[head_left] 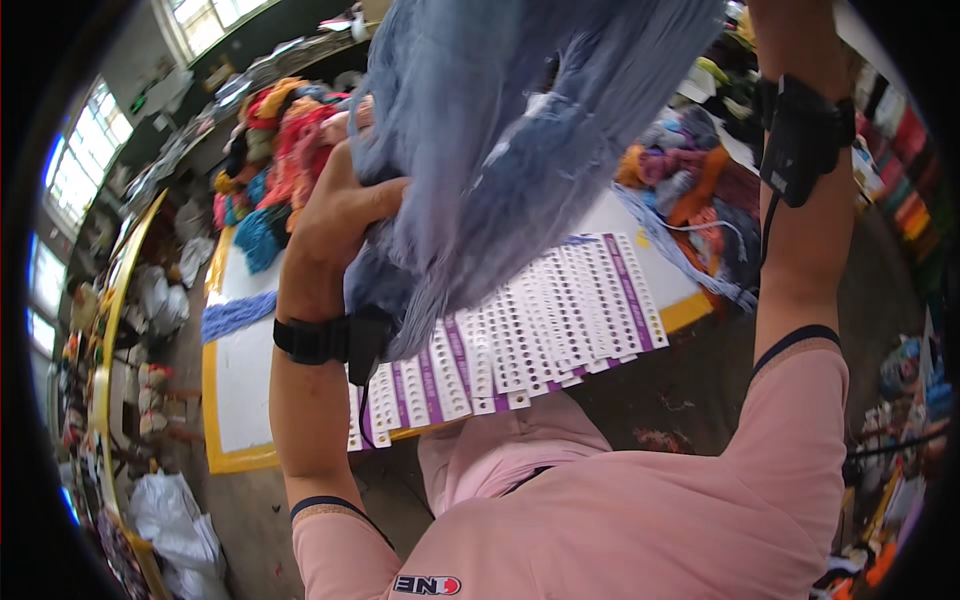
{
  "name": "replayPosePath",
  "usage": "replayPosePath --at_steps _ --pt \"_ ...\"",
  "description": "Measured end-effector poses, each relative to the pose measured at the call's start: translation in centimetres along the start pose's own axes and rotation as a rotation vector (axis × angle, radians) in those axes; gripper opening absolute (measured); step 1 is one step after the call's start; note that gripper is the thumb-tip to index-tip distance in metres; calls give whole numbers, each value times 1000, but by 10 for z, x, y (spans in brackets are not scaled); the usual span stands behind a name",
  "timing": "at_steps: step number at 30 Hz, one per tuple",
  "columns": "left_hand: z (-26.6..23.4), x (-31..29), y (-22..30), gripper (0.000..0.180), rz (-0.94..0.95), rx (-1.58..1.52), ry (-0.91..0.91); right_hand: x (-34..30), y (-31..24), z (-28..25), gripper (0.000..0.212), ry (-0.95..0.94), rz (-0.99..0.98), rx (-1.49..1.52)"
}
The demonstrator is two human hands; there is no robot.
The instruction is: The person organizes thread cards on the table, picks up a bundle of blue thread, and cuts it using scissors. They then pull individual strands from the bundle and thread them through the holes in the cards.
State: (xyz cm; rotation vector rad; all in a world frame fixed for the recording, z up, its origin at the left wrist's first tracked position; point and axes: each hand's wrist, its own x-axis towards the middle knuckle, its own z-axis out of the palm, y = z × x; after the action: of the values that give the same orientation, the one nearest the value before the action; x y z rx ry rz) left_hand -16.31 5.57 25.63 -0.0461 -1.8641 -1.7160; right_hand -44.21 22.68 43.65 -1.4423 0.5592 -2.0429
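Note:
A big bundle of grey-blue yarn (520,130) hangs in front of me, filling the upper middle of the view. My left hand (335,215) grips its lower left side, fingers dug into the strands. My right arm goes up along the right side with a black wrist device (800,135); the hand itself is above the picture's top edge. Below the bundle, a row of white and purple punched cards (540,335) lies on a white table with a yellow rim (235,460).
Piles of coloured yarn lie at the table's far left (275,150) and far right (690,175). A blue skein (235,315) rests on the left part of the table. White sacks (175,520) sit on the floor at lower left. Windows line the left wall.

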Motion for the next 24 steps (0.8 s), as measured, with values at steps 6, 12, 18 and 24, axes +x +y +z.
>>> replayPosePath --at_steps 6,12,18,24 --pt "-85 -78 -23 35 -88 -154 241 7 128 -21 26 84 440 58" --pt "-182 -163 -37 36 -177 -228 586 -54 245 -59 25 -141 815 -104" --pt "-222 -202 -30 36 -241 -54 719 -103 302 -75 34 -287 1061 -234" --pt "-242 -229 -47 30 -335 35 756 -136 324 -55 38 -459 1293 -172"
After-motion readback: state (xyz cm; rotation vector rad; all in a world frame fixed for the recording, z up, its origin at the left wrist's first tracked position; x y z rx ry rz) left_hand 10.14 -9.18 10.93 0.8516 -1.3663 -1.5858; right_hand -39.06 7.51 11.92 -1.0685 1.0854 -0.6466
